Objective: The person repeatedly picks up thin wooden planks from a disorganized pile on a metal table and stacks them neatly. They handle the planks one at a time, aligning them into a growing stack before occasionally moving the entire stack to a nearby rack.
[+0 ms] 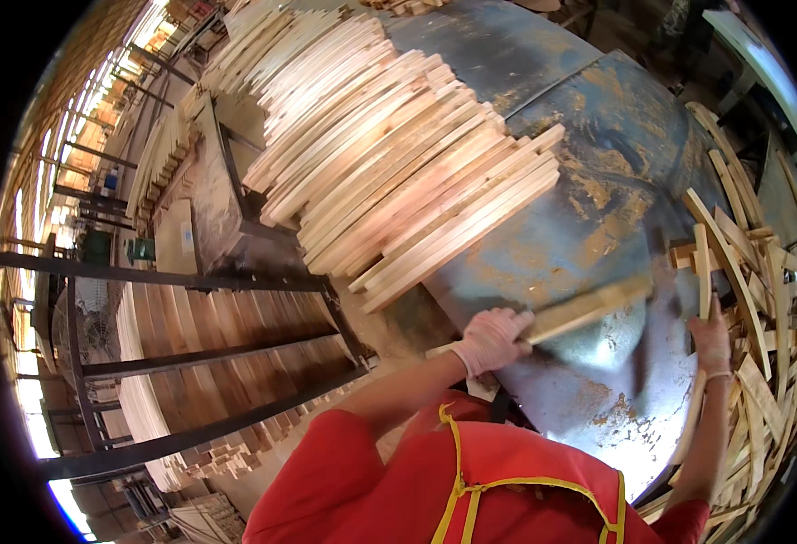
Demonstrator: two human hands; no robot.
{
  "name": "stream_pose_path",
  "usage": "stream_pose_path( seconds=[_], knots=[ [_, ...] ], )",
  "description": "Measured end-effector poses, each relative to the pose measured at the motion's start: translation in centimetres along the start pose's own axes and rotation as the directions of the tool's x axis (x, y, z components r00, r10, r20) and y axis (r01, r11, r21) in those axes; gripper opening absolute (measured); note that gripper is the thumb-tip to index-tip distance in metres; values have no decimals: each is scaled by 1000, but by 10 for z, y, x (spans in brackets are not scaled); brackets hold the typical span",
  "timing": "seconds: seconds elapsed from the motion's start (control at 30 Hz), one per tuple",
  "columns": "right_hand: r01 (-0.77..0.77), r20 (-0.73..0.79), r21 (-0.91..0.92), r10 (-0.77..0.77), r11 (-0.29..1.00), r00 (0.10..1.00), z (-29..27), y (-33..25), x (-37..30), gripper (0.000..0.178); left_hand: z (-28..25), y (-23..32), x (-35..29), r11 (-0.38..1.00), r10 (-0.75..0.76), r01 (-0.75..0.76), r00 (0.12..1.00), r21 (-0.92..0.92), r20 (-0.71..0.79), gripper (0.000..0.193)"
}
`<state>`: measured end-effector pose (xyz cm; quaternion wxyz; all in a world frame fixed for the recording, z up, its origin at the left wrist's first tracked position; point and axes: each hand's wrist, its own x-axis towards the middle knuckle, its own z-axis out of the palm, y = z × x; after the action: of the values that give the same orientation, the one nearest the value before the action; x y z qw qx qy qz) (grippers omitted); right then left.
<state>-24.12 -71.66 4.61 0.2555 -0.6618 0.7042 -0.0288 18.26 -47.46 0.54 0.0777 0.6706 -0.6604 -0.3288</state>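
Observation:
My left hand (493, 341), in a pale thin glove, is closed round a wooden strip (590, 311). The strip slants up to the right over the metal table (557, 240) and is slightly smeared by motion. Over at the right edge of the table, my right hand (712, 344) has its fingers against the lower end of a narrower wooden strip (702, 267) and appears to grip it. A broad layer of wooden strips (416, 168) lies side by side on the table's far left part, their ends uneven.
A jumbled heap of wood offcuts (770, 317) fills the right side beside the table. Stacked boards (226, 358) stand at the left behind a dark metal frame (208, 358). Sawdust (611, 186) is scattered over the tabletop. More strips (158, 159) lie farther left.

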Motion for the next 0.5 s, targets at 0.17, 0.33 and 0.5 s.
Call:
stream_pose_path(
  seconds=[0.17, 0.33, 0.5],
  knots=[
    [36, 147, 438, -111, 898, 983, 169, -75, 7, 48, -36, -51, 2, 965, -225, 214, 973, -149, -57, 49],
    [-4, 250, 703, -242, 712, 938, 269, -265, -55, 54, -80, -94, -63, 987, -162, 142, 871, -78, -464, 26],
    [-264, 350, 868, -142, 421, 926, 268, -325, -103, 50, -43, -228, -154, 758, -652, 387, 429, -525, -626, 42]
  ],
)
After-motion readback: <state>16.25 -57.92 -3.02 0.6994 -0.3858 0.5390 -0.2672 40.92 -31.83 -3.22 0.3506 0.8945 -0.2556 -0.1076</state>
